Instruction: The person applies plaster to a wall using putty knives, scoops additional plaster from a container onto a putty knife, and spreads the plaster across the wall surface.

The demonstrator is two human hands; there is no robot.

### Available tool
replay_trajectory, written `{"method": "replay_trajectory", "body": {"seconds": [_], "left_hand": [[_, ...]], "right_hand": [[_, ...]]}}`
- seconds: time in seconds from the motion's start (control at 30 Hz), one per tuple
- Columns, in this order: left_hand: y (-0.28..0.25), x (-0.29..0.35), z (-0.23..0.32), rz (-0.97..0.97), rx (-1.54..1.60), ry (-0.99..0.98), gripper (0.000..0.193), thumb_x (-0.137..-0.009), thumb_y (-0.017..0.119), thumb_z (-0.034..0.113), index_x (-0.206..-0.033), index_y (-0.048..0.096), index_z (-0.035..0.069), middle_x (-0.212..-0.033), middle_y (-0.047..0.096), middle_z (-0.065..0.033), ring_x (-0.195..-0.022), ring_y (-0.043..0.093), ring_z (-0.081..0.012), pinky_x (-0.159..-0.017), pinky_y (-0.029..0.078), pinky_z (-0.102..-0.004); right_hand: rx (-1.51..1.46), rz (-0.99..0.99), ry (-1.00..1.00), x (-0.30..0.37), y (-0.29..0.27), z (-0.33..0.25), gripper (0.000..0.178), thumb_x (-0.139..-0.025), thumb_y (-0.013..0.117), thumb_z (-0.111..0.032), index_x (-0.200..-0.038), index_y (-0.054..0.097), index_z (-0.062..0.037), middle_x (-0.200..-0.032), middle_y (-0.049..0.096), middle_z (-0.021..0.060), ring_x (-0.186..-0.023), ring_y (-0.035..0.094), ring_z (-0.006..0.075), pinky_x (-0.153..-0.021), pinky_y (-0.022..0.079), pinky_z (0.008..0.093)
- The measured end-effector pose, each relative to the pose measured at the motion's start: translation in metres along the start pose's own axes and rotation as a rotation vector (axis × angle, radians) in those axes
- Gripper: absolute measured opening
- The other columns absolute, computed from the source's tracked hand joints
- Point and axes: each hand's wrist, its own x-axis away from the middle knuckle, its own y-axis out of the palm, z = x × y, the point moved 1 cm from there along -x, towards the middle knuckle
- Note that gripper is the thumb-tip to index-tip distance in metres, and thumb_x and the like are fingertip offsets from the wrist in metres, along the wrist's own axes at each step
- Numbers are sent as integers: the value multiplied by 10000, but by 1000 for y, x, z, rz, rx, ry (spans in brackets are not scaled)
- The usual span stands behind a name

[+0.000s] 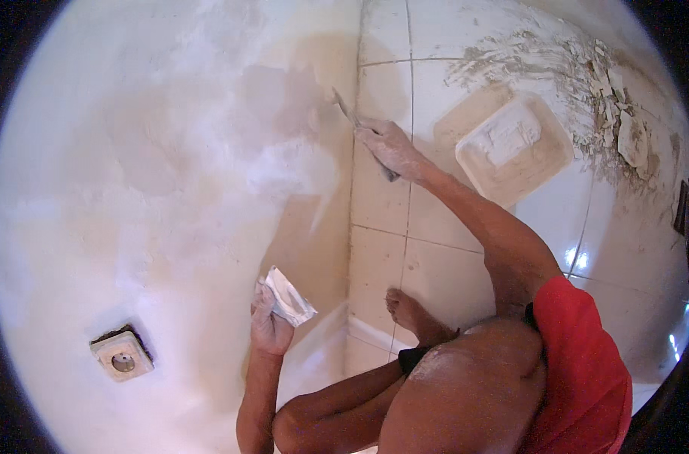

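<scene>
My right hand (390,147) is closed round the handle of a putty knife (341,104). Its thin blade points up and left, close to the plastered wall (208,151) near where the wall meets the floor. Lower down, my left hand (270,324) grips a flat, whitish rectangular piece (290,296) smeared with pale paste; whether it is a wide scraper or a small board I cannot tell. Pale dust coats both hands. Damp-looking, darker patches mark the wall beside the knife.
A cream plastic tub (537,172) with a lump of white putty (513,136) stands on the tiled floor (443,204) at right. Beyond it lie smears and broken flakes (632,140). A wall socket (122,362) sits at lower left. My bare foot (406,312) is near the wall.
</scene>
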Motion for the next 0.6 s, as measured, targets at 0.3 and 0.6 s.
{"method": "replay_trajectory", "body": {"seconds": [0.3,0.6], "left_hand": [[-1,-1,-3,-72,176,20,288,-931,574,152,-1209,519,95,-1164,608,-61,-993,630,-227,-875,535,-401],[-2,-12,1,-96,91,74,329,-960,516,154,-1275,480,61,-1186,606,-95,-1015,632,-225,-865,546,-406]], "right_hand": [[169,215,-305,34,114,33,543,-922,520,-221,-1409,363,-38,-802,545,223,-820,555,337,-765,441,400],[48,17,93,27,39,27,271,-916,552,-249,-942,589,17,-584,510,104,-567,483,121,-568,448,338]]}}
